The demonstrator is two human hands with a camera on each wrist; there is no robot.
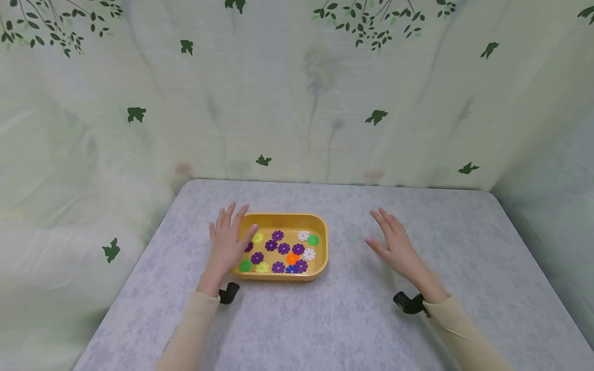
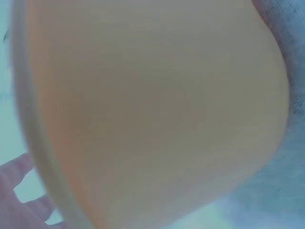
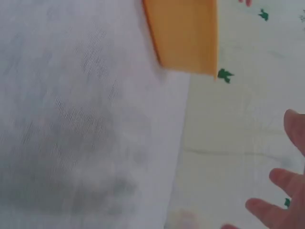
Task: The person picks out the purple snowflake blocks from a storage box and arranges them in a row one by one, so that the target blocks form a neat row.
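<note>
A yellow-orange plastic tray (image 1: 287,219) lies on the table, left of centre in the head view. Spread over its floor are small flat flower-shaped discs: several purple ones (image 1: 283,248), plus white (image 1: 309,254), yellow (image 1: 262,267), green (image 1: 313,240), orange (image 1: 292,258) and blue (image 1: 291,269). My left hand (image 1: 226,247) is at the tray's left end, fingers extended, covering part of the rim; whether it touches cannot be told. The tray's outer wall (image 2: 157,105) fills the left wrist view. Apart from the tray, to its right, my right hand (image 1: 399,250) hovers with spread fingers, holding nothing.
The grey mottled table (image 1: 362,330) extends around the tray, its back edge near a pale curtain (image 1: 287,103) printed with leaves and birds. A black wrist mount (image 1: 229,293) sits at my left wrist and another black mount (image 1: 409,303) at my right.
</note>
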